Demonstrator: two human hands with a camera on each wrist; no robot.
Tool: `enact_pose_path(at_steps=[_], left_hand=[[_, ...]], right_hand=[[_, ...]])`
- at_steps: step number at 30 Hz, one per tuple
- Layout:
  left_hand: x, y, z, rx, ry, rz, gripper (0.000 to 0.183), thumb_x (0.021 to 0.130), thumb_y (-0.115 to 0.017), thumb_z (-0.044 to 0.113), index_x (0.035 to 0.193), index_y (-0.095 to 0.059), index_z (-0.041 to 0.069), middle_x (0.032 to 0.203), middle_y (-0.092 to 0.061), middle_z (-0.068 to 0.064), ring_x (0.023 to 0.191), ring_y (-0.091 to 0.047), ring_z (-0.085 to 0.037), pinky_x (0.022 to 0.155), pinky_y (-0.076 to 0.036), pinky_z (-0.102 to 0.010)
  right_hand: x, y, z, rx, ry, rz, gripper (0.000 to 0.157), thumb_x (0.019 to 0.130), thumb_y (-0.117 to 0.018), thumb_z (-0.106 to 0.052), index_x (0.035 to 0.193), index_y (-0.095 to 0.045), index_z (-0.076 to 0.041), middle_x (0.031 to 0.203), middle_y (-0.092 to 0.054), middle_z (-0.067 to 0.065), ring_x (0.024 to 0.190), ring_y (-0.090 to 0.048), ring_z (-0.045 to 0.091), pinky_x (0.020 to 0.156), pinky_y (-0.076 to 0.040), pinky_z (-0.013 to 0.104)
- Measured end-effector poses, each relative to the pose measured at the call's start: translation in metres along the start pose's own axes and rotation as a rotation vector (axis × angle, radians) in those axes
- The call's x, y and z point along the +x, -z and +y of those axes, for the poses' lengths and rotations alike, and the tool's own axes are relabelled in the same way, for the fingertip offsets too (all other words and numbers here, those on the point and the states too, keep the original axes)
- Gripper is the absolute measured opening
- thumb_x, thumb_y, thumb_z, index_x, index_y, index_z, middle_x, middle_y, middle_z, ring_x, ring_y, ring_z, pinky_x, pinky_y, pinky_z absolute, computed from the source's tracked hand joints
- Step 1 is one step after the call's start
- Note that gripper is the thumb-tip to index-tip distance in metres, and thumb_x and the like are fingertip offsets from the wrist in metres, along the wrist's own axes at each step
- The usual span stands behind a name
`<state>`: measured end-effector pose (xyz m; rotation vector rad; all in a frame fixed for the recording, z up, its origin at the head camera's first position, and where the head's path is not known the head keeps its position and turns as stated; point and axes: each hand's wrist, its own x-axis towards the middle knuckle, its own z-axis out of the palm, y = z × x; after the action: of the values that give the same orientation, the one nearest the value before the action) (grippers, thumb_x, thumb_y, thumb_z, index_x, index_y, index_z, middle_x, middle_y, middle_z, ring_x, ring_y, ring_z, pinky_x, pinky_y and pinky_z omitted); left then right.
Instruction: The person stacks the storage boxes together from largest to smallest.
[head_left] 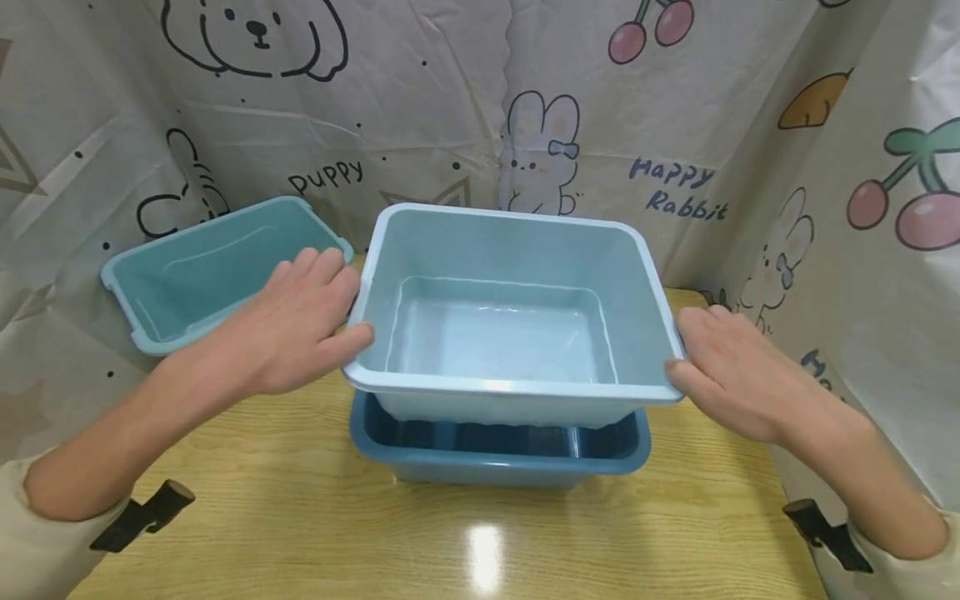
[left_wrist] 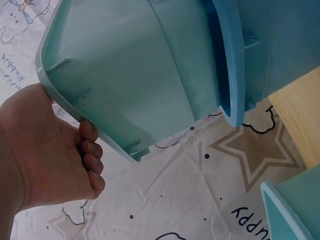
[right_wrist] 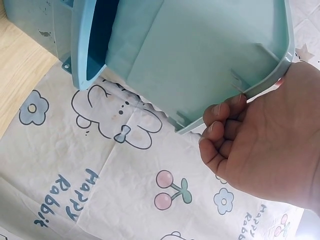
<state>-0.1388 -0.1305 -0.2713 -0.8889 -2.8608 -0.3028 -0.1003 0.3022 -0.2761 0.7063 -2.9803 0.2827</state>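
Note:
Between my two hands is a light blue-green plastic bin (head_left: 498, 333), with nothing inside it. My left hand (head_left: 303, 325) grips its left rim, thumb over the top and fingers curled under the edge, as the left wrist view shows. On the opposite side my right hand (head_left: 731, 367) holds the right rim the same way; its curled fingers (right_wrist: 220, 122) show under the lip. Directly below is a darker blue bin (head_left: 495, 462) on the table. The light bin's base sits at or partly within the blue bin's opening, which it mostly covers in the head view.
A teal bin (head_left: 225, 267) stands at the back left, beyond my left forearm. The wooden table (head_left: 300, 517) reaches toward me. Printed cloth (head_left: 450, 100) with cartoon animals hangs behind and on both sides.

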Motion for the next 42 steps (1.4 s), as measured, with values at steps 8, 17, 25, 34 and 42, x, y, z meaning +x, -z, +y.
enact_pose_path(at_steps=[8,17,25,34,42], left_hand=[[0.000,-0.005,-0.002,-0.008,-0.005,-0.010,0.016,0.087,-0.049,0.024,0.079,-0.044,0.011,0.082,-0.038,-0.006,0.077,-0.032,-0.025,0.066,-0.026,-0.037],[-0.001,-0.011,-0.002,-0.013,-0.021,-0.005,0.016,0.087,-0.049,0.023,0.078,-0.045,0.010,0.081,-0.038,-0.006,0.076,-0.032,-0.025,0.067,-0.026,-0.036],[0.000,-0.015,-0.003,-0.022,-0.011,-0.027,0.018,0.089,-0.050,0.025,0.086,-0.051,0.008,0.085,-0.041,-0.007,0.079,-0.035,-0.025,0.071,-0.028,-0.037],[-0.001,-0.023,-0.004,-0.037,-0.023,-0.009,0.016,0.088,-0.049,0.023,0.081,-0.045,0.010,0.082,-0.038,-0.006,0.078,-0.034,-0.025,0.072,-0.027,-0.037],[-0.001,-0.031,-0.008,-0.064,-0.034,0.002,0.016,0.087,-0.049,0.023,0.079,-0.043,0.011,0.082,-0.037,-0.006,0.077,-0.032,-0.024,0.071,-0.027,-0.036]], right_hand=[[-0.001,-0.005,0.000,0.016,-0.022,-0.020,0.014,0.091,-0.050,-0.017,0.101,-0.052,-0.008,0.083,-0.047,0.003,0.078,-0.039,0.020,0.070,-0.031,0.037],[-0.002,-0.010,0.000,0.009,-0.033,-0.031,0.007,0.092,-0.050,-0.018,0.094,-0.050,-0.011,0.079,-0.044,0.002,0.076,-0.038,0.020,0.069,-0.030,0.036],[-0.003,-0.016,0.001,0.016,-0.031,-0.028,0.005,0.091,-0.050,-0.017,0.092,-0.050,-0.012,0.080,-0.044,0.001,0.076,-0.038,0.020,0.070,-0.031,0.037],[-0.003,-0.025,0.003,0.030,-0.037,-0.023,0.014,0.090,-0.052,-0.018,0.100,-0.054,-0.009,0.084,-0.048,0.001,0.079,-0.041,0.020,0.071,-0.033,0.037],[-0.003,-0.032,0.004,0.039,-0.033,-0.033,0.009,0.091,-0.051,-0.019,0.097,-0.052,-0.012,0.082,-0.046,0.000,0.077,-0.040,0.019,0.070,-0.032,0.037]])
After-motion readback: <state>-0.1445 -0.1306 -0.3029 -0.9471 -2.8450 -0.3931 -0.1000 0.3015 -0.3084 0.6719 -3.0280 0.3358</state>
